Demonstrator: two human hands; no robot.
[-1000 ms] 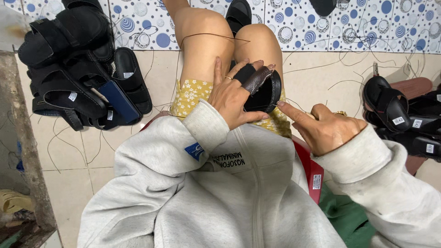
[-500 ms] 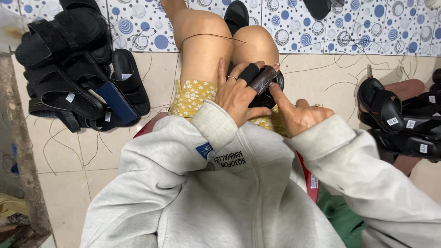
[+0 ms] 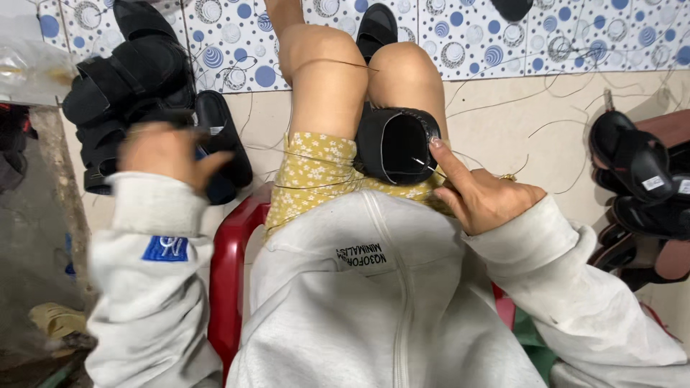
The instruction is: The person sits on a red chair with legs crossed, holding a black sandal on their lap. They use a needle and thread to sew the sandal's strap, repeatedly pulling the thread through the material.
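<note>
A black sandal (image 3: 397, 144) rests on my lap against my right knee, its strap loop facing up. My right hand (image 3: 483, 192) holds it at the near edge, index finger pressed on the strap's rim. My left hand (image 3: 167, 152), blurred with motion, is out to the left above a pile of sandals, its fingers closed. A thin thread (image 3: 309, 152) stretches across my yellow shorts from the sandal toward that hand.
A heap of black sandals (image 3: 129, 86) lies on the floor at the left, and more sandals (image 3: 640, 172) are stacked at the right. I sit on a red plastic stool (image 3: 228, 273). Loose threads trail over the beige floor and the dotted tiles (image 3: 503, 36).
My left hand has let go of the sandal and swung far out to the left, drawing the thread tight. The right hand now holds the sandal alone on the lap.
</note>
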